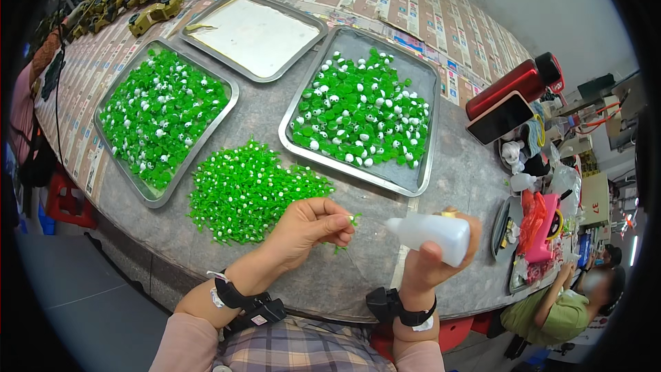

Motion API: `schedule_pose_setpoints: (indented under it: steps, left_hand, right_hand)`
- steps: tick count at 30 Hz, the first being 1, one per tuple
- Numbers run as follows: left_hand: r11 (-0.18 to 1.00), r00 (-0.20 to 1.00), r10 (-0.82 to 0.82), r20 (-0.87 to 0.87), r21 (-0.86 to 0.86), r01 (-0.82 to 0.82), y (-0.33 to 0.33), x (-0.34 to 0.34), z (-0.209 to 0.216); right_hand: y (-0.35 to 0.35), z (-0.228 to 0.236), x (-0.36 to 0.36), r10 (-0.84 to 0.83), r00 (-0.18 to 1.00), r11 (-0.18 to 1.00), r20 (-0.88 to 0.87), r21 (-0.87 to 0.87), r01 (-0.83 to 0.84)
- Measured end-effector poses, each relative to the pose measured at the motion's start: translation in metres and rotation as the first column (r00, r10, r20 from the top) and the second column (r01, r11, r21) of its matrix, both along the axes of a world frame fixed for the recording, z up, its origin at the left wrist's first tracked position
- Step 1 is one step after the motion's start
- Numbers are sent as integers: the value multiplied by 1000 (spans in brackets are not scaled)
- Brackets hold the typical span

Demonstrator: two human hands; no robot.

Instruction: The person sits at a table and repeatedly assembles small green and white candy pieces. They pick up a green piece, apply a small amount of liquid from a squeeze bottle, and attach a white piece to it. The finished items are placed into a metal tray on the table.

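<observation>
My left hand (311, 229) pinches a tiny green plastic piece (354, 220) with a white spot between thumb and fingertips. In my right hand (428, 267) is a translucent white squeeze bottle (441, 233), tilted so its narrow nozzle points left toward the pinched piece, with a gap between them. A loose pile of small green pieces (255, 196) with white parts lies on the table just beyond my left hand. Behind the bottle, a metal tray (359, 177) holds green pieces with white ball-shaped parts bearing dark dots. A similar filled tray (202, 139) stands farther left.
A third tray (255, 34), with a white surface inside, sits at the back. At right are a red bottle (506, 86), a phone (500, 118), a pink stand (545, 231) and a dark dish (500, 229). Yellow-green toy vehicles (155, 14) heap at far left. A person in green (551, 317) sits at right.
</observation>
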State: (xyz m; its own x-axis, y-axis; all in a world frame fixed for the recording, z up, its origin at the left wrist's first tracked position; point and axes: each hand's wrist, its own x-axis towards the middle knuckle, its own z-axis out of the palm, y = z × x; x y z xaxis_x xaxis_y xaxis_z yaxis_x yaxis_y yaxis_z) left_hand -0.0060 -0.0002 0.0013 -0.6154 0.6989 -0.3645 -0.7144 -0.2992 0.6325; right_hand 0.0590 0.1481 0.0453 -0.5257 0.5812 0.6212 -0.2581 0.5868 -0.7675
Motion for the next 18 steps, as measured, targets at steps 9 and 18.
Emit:
schedule_pose_setpoints:
  steps: [9, 18]
  left_hand:
    - [980, 913, 150, -380, -66, -188, 2, 5, -2]
    - [981, 908, 153, -390, -47, -186, 1, 6, -2]
  right_hand:
    - [-4, 7, 0, 15, 1000, 997, 16, -73, -14]
    - [7, -5, 5, 183, 982, 983, 44, 10, -184]
